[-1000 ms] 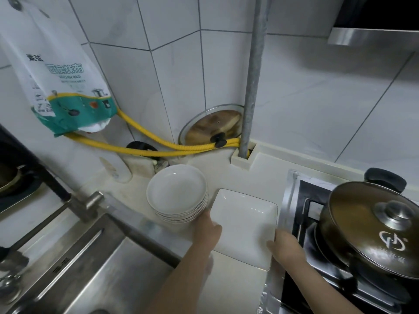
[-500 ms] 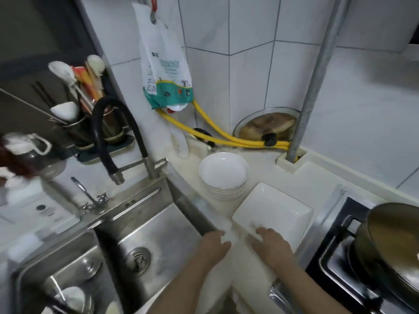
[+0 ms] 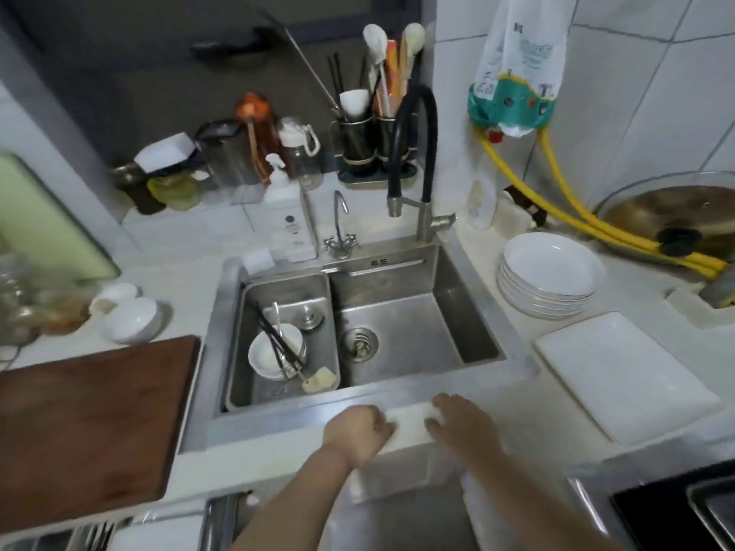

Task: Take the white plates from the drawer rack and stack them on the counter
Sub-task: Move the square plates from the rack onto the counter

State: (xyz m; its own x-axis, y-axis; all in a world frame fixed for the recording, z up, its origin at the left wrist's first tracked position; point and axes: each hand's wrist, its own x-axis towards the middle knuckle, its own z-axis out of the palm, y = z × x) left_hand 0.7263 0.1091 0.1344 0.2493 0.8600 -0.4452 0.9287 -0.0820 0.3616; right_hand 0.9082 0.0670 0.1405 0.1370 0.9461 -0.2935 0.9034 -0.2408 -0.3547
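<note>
both hands [image 3: 413, 427] off square plate [image 3: 624, 375] now, at counter edge, l fingers [image 3: 382, 421] curled, r fingers [image 3: 439, 415] relaxed

- White tiled wall [image 3: 636, 93] rose behind the pale counter [image 3: 191, 240].
- A steel double sink [image 3: 405, 332] sat sunk in it — black faucet [image 3: 413, 145] arched above.
- Dark wooden board [image 3: 87, 423] lay left.

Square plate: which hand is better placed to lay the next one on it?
Probably the right. The right hand rests at the front edge of the counter, nearer the square plate; the left hand lies farther off, before the sink, and would have to cross over.
</note>
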